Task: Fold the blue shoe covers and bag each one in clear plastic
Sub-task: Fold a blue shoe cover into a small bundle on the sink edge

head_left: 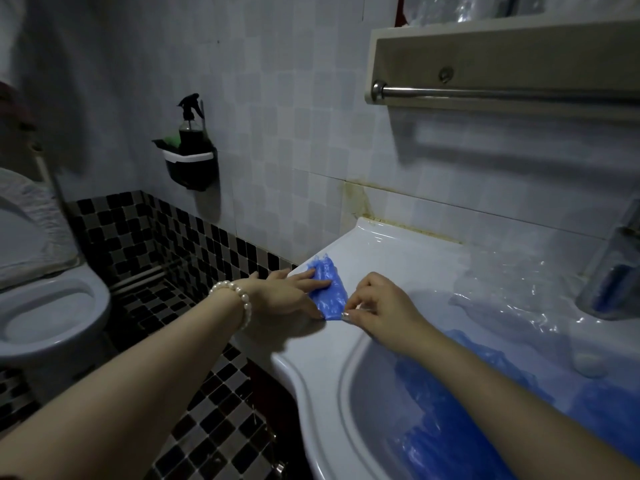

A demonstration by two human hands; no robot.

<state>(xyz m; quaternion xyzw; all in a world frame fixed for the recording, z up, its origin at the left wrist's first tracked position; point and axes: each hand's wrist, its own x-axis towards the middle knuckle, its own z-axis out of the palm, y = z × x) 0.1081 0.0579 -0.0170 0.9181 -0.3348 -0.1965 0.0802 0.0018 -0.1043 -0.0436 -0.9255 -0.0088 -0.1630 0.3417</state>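
Furthest to the left of the hands sits a toilet (52,306), with a wall caddy holding a dark spray bottle (190,133) above and beyond it, both well apart from the work. The left hand (284,292), with a pearl bracelet (235,299) at its wrist, lies with straight fingers pressed flat on one blue shoe cover (329,289), pinning it to the flat rim of the white sink (398,268); it grips nothing. Just to its right, the right hand (381,306) has its fingers curled and pinches the near corner of that same cover between thumb and fingertips, so the cover lies between and under both hands, already narrowed to a small, roughly triangular packet. By my reading, this cover is partway through folding and not yet bagged. To the right of the right hand and beyond it, crumpled clear plastic (512,292) lies spread on the sink ledge, probably the bags waiting for use; whether any of it already holds a folded cover I cannot tell. Below the right forearm, in the basin, a loose heap of more blue covers (450,410) lies unfolded, so most of the work seems left to do. At the far right stands a glass tumbler (613,278), and above it a shelf with a towel rail (502,91).
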